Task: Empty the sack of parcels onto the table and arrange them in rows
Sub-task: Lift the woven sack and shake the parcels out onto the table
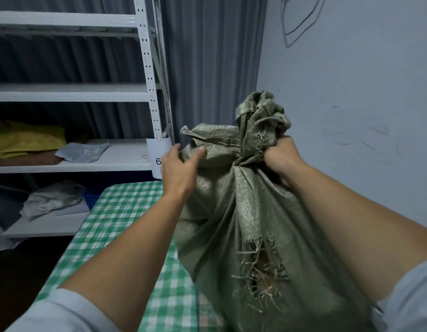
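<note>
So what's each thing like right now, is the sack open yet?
Sack: bunched shut at the top, hole torn in its side.
Right grip: clenched round the sack's bunched neck.
Left grip: fingers loose, thumb touching a fold at the sack's top.
Table: covered with a green checked cloth.
Shelving: holds a yellow bundle and grey mailer bags.

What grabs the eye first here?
A big green woven sack fills the centre and right, by the green checked table. The right hand grips its bunched neck, and the left hand touches the folded top edge. Low on its front gapes a frayed hole. White shelves stand at the left.
</note>
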A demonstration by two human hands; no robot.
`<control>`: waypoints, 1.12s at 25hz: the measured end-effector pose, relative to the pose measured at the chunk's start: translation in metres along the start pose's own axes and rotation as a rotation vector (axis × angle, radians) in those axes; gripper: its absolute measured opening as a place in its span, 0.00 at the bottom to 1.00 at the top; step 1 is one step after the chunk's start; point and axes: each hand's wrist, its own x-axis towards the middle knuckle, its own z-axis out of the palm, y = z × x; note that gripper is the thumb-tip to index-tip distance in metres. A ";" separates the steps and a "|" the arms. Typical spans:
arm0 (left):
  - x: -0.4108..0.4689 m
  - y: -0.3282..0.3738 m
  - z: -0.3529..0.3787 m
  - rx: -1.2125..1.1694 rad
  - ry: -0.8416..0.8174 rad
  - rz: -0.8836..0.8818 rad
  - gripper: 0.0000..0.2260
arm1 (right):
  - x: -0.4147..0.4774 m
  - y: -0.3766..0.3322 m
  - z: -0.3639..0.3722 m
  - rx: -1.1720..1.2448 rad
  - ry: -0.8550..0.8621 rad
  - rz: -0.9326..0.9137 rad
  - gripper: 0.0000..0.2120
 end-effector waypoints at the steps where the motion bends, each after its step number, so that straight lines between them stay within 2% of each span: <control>1: 0.002 -0.005 0.000 -0.079 -0.065 -0.030 0.32 | -0.002 -0.001 0.000 -0.008 -0.004 0.006 0.09; 3: 0.002 -0.010 0.001 -0.157 -0.100 -0.031 0.25 | -0.007 -0.004 -0.001 -0.050 -0.029 0.021 0.08; 6: 0.001 -0.012 0.004 -0.134 -0.068 -0.008 0.15 | -0.015 -0.004 -0.006 -0.082 -0.140 0.026 0.09; 9: 0.004 0.005 -0.002 -0.090 0.081 -0.004 0.11 | -0.022 -0.003 -0.004 -0.102 -0.233 -0.075 0.17; 11: 0.019 0.029 -0.013 -0.252 0.253 -0.035 0.09 | -0.018 0.001 -0.006 -0.114 -0.194 -0.131 0.18; 13: 0.040 0.046 -0.024 -0.476 0.339 -0.095 0.10 | -0.008 0.008 -0.012 -0.124 -0.086 -0.149 0.18; 14: 0.045 0.049 -0.026 -0.520 0.318 -0.121 0.11 | -0.004 0.013 -0.014 -0.143 -0.028 -0.131 0.20; 16: 0.043 0.041 -0.020 -0.464 0.177 -0.179 0.11 | -0.003 0.017 -0.018 -0.168 0.048 -0.055 0.25; 18: 0.033 0.023 -0.011 -0.342 0.054 -0.223 0.12 | -0.003 0.023 -0.018 -0.166 0.026 -0.013 0.23; 19: 0.028 0.017 -0.012 -0.266 0.046 -0.226 0.11 | -0.002 0.026 -0.019 -0.175 0.027 0.004 0.22; 21: 0.029 0.021 -0.021 -0.148 0.174 -0.222 0.12 | 0.002 0.024 -0.024 -0.209 0.091 0.019 0.23; 23: 0.044 0.047 -0.033 -0.165 0.290 -0.181 0.16 | 0.011 0.009 -0.034 -0.278 0.143 0.016 0.24; 26: 0.065 0.081 -0.029 -0.269 0.235 -0.130 0.15 | 0.029 -0.026 -0.045 -0.196 0.198 -0.034 0.26; 28: 0.057 0.068 -0.014 -0.261 0.124 -0.214 0.12 | 0.027 -0.033 -0.042 -0.186 0.167 -0.056 0.30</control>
